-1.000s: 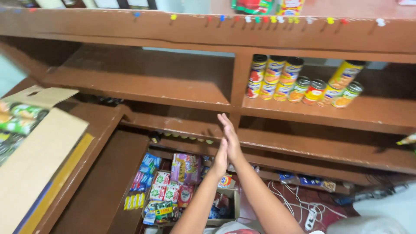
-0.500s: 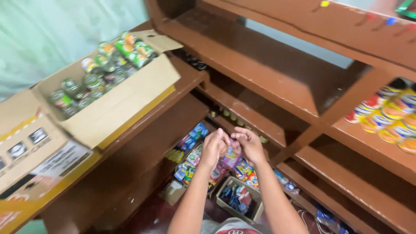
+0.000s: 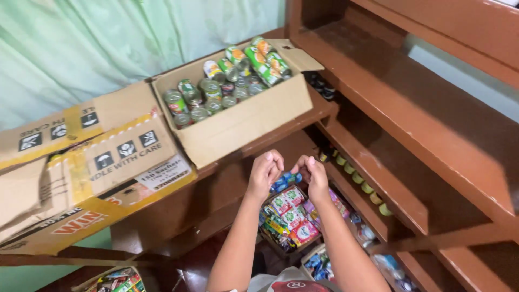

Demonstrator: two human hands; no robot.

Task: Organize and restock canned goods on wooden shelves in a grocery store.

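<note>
My left hand [image 3: 265, 168] and my right hand [image 3: 314, 173] are raised side by side below the front of an open cardboard box [image 3: 246, 116], fingers curled in and nothing visible in either. The two hands are a small gap apart. The box stands on a brown wooden counter [image 3: 319, 111] and holds several cans [image 3: 221, 81], some standing, some lying on their sides, with green and orange labels. Under my hands lies a low box of colourful snack packets [image 3: 289, 216].
A closed, worn cardboard carton [image 3: 92, 173] rests left of the open box. Brown wooden shelves [image 3: 411, 124] run along the right, with small jars [image 3: 362, 181] lined on a lower shelf. A green curtain [image 3: 108, 43] hangs behind. More packets [image 3: 116, 281] sit at bottom left.
The view has swung left and down from the shelves of cans to the open box. My hands went from pressed flat together to lowered, slightly apart and curled.
</note>
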